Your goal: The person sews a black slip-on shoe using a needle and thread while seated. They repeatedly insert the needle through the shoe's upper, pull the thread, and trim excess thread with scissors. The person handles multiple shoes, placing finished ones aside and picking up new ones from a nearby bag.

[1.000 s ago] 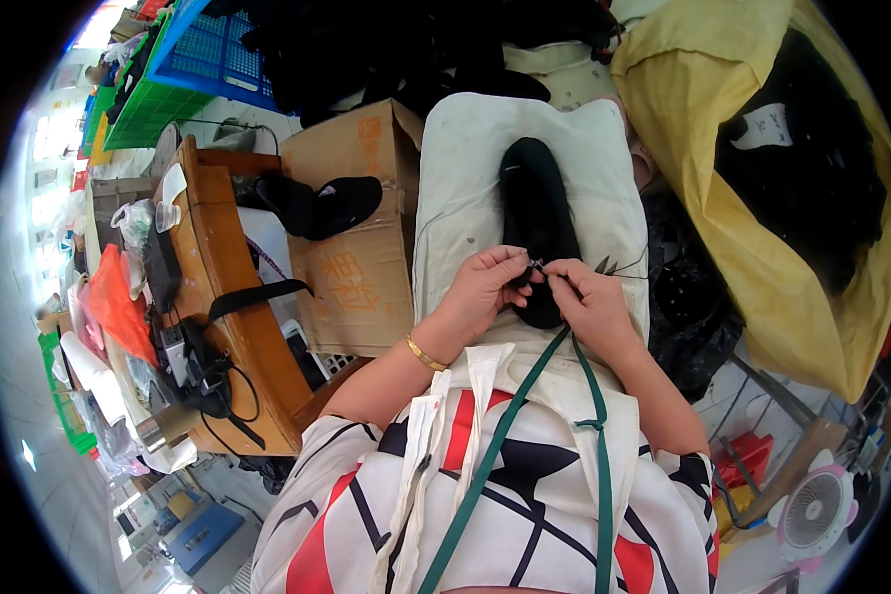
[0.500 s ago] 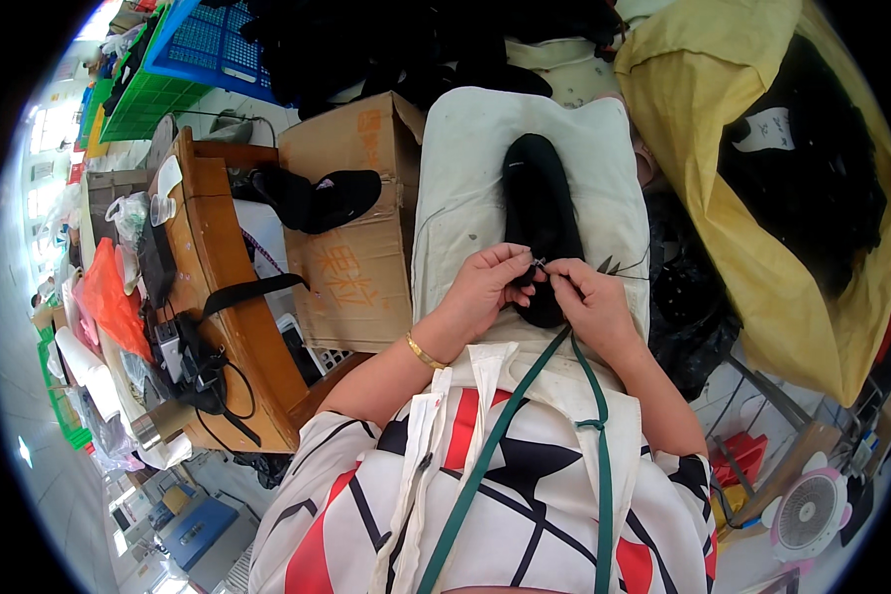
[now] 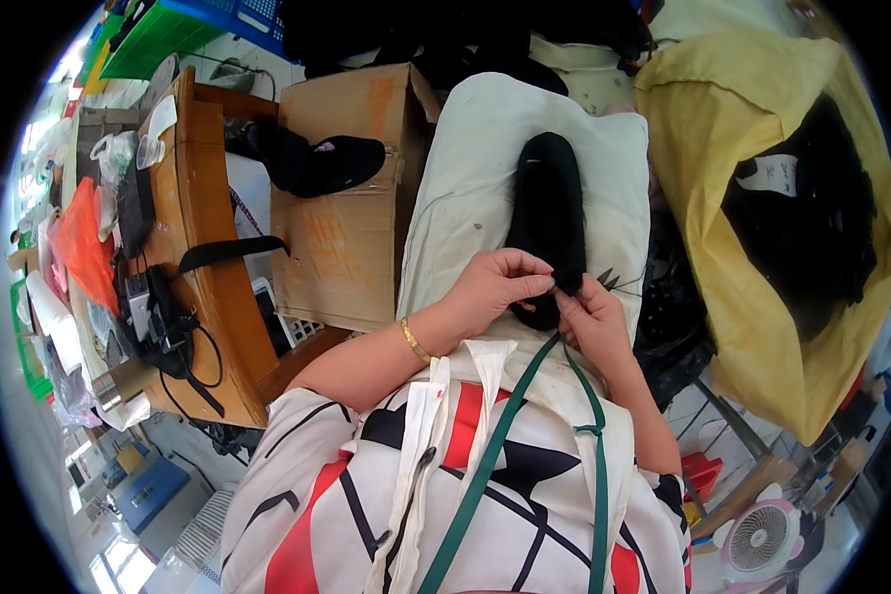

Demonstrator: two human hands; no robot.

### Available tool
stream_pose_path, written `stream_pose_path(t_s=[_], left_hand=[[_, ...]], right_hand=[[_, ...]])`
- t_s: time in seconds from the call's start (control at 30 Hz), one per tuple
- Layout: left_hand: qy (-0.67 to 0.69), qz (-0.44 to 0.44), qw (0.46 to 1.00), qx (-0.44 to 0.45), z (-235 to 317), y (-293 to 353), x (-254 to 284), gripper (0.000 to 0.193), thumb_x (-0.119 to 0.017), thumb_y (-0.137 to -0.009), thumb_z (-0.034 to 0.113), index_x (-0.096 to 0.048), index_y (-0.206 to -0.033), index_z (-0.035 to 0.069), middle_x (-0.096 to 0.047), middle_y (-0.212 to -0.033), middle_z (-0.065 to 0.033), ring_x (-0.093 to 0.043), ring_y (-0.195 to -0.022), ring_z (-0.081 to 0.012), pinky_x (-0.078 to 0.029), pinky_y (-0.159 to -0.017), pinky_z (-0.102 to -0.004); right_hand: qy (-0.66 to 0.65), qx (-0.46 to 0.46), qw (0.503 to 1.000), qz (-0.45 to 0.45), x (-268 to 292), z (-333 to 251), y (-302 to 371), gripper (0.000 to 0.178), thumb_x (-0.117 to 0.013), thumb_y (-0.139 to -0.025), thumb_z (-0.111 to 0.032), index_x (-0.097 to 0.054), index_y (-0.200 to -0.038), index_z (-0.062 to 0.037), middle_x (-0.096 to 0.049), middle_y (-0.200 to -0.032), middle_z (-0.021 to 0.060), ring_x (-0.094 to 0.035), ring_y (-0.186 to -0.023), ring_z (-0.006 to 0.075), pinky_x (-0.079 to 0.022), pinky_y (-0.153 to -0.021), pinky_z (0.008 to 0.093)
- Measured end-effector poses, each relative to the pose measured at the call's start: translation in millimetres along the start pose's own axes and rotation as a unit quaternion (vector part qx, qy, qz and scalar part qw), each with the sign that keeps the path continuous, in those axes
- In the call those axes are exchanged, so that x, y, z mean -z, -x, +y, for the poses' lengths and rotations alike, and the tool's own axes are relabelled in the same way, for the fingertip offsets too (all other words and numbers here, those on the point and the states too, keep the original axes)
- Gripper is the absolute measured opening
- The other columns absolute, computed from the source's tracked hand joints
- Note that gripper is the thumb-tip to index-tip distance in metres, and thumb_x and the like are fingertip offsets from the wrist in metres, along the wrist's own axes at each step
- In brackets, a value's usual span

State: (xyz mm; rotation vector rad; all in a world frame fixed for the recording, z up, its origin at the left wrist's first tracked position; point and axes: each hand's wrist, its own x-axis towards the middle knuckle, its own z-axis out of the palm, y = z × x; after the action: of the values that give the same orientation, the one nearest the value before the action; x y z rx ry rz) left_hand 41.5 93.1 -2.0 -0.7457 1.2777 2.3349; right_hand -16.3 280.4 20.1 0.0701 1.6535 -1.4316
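A black slip-on shoe (image 3: 545,203) lies lengthwise on the white cloth (image 3: 470,148) over my lap. At its near end my left hand (image 3: 505,287) pinches with thumb and forefinger. My right hand (image 3: 594,315) meets it there, its thumb and fingers closed in a pinch. What the fingertips hold is too small to make out, and the hands partly hide the shoe's near end. Just right of my right hand, dark pointed blades (image 3: 609,280), like those of small scissors, rest on the cloth.
A cardboard box (image 3: 332,247) with a black shoe (image 3: 337,166) on it stands left, beside a wooden table (image 3: 200,198). On the right is an open yellow sack (image 3: 693,129) of black items. Green apron straps (image 3: 490,445) hang before me. A fan (image 3: 759,535) sits lower right.
My hands are still together at the shoe's near end, with the fingertips pressed closer. The small thing seen between them before is now hidden. The whole view has shifted slightly.
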Motion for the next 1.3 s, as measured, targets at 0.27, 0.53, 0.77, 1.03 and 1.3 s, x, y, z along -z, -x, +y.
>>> stream_pose_path(t_s=[0.27,0.53,0.77,1.03,1.3], left_hand=[[0.01,0.001,1.0,0.014,-1.0,-1.0,1.2,0.017,-0.072,-0.088,0.007,-0.069,-0.103,0.001,-0.069,-0.091,-0.0047,-0.064,-0.078,-0.0104,-0.054,-0.068,-0.0239],[0.045,-0.008,0.999,-0.01,-5.5,0.2,-0.1,0.016,-0.069,-0.09,0.008,-0.068,-0.104,0.001,-0.069,-0.095,-0.0033,-0.064,-0.081,-0.0101,-0.054,-0.07,-0.0242],[0.051,-0.013,0.999,-0.01,-8.6,-1.3,0.5,0.015,-0.069,-0.091,0.009,-0.068,-0.104,0.001,-0.068,-0.094,-0.0034,-0.064,-0.08,-0.0102,-0.054,-0.069,-0.0241],[0.012,-0.002,1.0,0.005,-4.7,-1.0,-2.0,0.015,-0.07,-0.09,0.009,-0.068,-0.103,0.001,-0.068,-0.091,-0.0038,-0.064,-0.078,-0.0104,-0.055,-0.068,-0.0243],[-0.11,-0.033,0.993,-0.033,-12.4,-0.3,1.1,0.021,-0.068,-0.089,0.019,-0.067,-0.102,0.002,-0.069,-0.088,-0.0043,-0.064,-0.076,-0.0114,-0.055,-0.068,-0.0269]], right_hand=[[0.01,0.005,1.0,0.015,-5.0,3.5,-4.3,0.006,-0.059,-0.098,-0.014,-0.059,-0.099,-0.0081,-0.056,-0.064,-0.0033,-0.048,-0.053,0.003,-0.039,-0.049,0.0192],[0.13,0.145,0.981,0.006,-3.4,3.4,-5.9,0.006,-0.057,-0.097,-0.009,-0.057,-0.1,-0.0042,-0.055,-0.065,-0.0023,-0.051,-0.059,0.0066,-0.043,-0.055,0.0233],[0.15,0.071,0.986,0.019,-5.3,2.1,-6.2,0.008,-0.056,-0.097,-0.009,-0.054,-0.1,-0.0021,-0.057,-0.067,0.0006,-0.053,-0.059,0.0093,-0.044,-0.056,0.0262],[0.078,0.024,0.997,0.011,-6.4,-8.7,-4.6,0.021,-0.056,-0.094,-0.01,-0.048,-0.113,-0.0044,-0.06,-0.072,0.0054,-0.056,-0.053,0.011,-0.044,-0.049,0.0275],[0.222,0.134,0.965,-0.033,0.3,-25.6,-10.8,0.047,-0.062,-0.082,-0.004,-0.05,-0.128,-0.0066,-0.065,-0.093,0.0107,-0.064,-0.071,0.0169,-0.053,-0.065,0.0315]])
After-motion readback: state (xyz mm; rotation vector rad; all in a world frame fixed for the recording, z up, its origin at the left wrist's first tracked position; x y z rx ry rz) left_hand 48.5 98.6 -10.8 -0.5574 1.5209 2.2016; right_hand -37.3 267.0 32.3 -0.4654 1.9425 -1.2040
